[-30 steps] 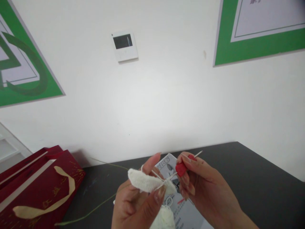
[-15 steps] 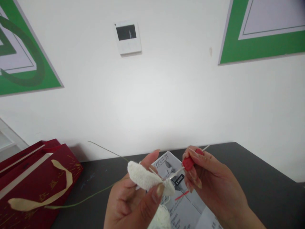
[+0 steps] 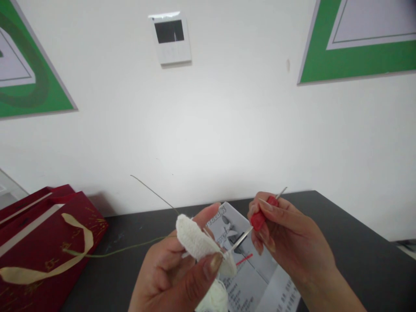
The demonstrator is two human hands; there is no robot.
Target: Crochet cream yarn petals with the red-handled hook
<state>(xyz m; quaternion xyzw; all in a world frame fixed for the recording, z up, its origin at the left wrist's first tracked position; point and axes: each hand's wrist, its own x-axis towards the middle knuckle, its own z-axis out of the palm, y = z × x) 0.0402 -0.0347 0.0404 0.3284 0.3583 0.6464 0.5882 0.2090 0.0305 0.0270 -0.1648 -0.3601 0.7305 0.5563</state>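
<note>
My left hand (image 3: 175, 273) pinches a small white crochet piece (image 3: 198, 238) between thumb and fingers, and the index finger reaches up behind it. Thin green wires stick out to the left from around the piece. My right hand (image 3: 289, 238) is closed on the red handle of a crochet hook (image 3: 258, 220). The hook's metal shaft slants down left to the edge of the white piece, beside my left thumb; its tip is hidden there. A ball of white yarn (image 3: 214, 297) lies below my left hand, partly covered by it.
A printed pattern sheet (image 3: 260, 277) with a red line on it lies on the dark table (image 3: 344, 242) under the hands. Red gift bags (image 3: 81, 216) with a cream ribbon stand at the left. A white wall (image 3: 227, 121) rises behind the table.
The view has tilted and shifted slightly. More of the hook's metal shaft shows at the white piece, and the green wires have swung upward a little. Both hands keep their holds.
</note>
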